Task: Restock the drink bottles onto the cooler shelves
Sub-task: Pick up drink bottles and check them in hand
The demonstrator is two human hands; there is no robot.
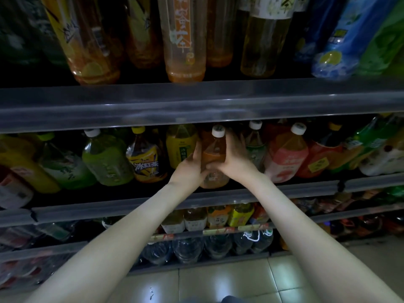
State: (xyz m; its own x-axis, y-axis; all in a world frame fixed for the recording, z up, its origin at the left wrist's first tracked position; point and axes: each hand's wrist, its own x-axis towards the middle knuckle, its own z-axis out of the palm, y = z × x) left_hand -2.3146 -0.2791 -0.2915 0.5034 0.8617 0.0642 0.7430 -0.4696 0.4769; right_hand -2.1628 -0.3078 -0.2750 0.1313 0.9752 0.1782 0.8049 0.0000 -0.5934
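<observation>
Left grip: fingers curled on the 9 o'clock side of the amber bottle.
Amber bottle: stood upright at the middle shelf front, between both grips.
Right grip: wrapped round its 3 o'clock side.
Risk: pushed toward 12 o'clock, knuckles could topple the crowded green-labelled bottle.

Dim, blurry — edges warped; floor glare

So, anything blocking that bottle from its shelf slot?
Nothing visible: left hand and right hand hold the orange bottle already in the gap between the yellow bottle and the greenish bottle. Behind it is too dark.
</observation>
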